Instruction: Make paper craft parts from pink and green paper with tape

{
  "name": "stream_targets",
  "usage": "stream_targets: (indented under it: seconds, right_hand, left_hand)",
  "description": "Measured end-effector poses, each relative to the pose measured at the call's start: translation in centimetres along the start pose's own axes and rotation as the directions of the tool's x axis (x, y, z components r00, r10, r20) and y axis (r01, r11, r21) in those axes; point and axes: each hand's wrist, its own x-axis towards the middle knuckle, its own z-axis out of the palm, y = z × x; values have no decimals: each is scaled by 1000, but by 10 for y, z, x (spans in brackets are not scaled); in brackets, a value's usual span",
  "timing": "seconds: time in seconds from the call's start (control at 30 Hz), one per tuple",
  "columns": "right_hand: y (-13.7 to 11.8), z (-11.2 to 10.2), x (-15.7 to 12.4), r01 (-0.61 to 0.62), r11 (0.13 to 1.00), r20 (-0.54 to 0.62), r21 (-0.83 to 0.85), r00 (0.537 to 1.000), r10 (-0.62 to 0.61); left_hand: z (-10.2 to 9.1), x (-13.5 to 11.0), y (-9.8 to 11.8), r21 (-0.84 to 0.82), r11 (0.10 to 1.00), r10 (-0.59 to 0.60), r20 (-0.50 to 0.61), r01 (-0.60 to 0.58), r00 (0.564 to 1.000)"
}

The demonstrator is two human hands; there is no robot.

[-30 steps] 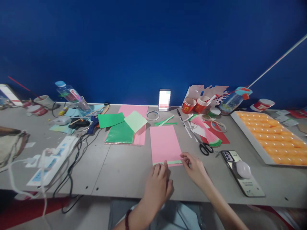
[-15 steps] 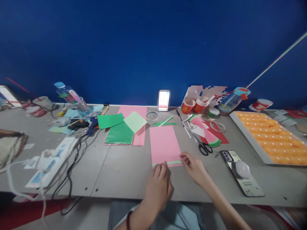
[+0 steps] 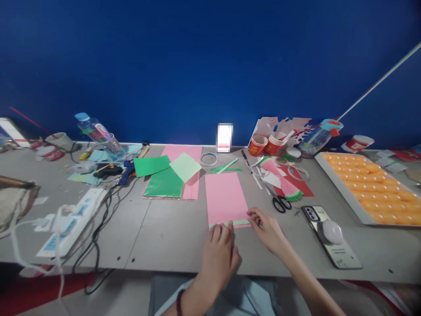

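A pink paper sheet (image 3: 226, 197) lies flat on the table, with a pale green paper strip (image 3: 239, 223) along its near edge. My left hand (image 3: 219, 254) rests at the sheet's lower left corner, palm down, its fingertips on the strip and its thumb apart. At the strip's right end my right hand (image 3: 267, 232) has thumb and forefinger pinched together on it. Beyond the sheet are several green paper strips (image 3: 226, 169) and a roll of clear tape (image 3: 208, 159).
Green sheets (image 3: 163, 186) lie to the left, near a glue gun (image 3: 126, 172) and a power strip (image 3: 72, 224). On the right are scissors (image 3: 281, 204), a phone (image 3: 331, 239), red paper cups (image 3: 257, 145) and a tray of orange balls (image 3: 371, 188). A lit phone (image 3: 224, 137) leans against the wall.
My left hand has shifted slightly, its thumb spreading out to the right and its forefinger lifting a little. The right hand stays at the strip's end.
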Motion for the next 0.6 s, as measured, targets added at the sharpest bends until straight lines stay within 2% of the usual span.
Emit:
stream_targets:
  seconds: [0.17, 0.43, 0.6]
  right_hand:
    - [0, 0, 0, 8, 1000, -8, 4, 1000, -8]
    - [-2, 0, 1, 15, 1000, -10, -18, 1000, -15]
    - [-2, 0, 1, 20, 999, -3, -39, 1000, -20]
  left_hand:
    - [-3, 1, 2, -37, 999, -13, 24, 14, 1000]
    - [10, -3, 6, -69, 997, -41, 18, 42, 999]
    - [8, -1, 8, -88, 995, -43, 21, 44, 999]
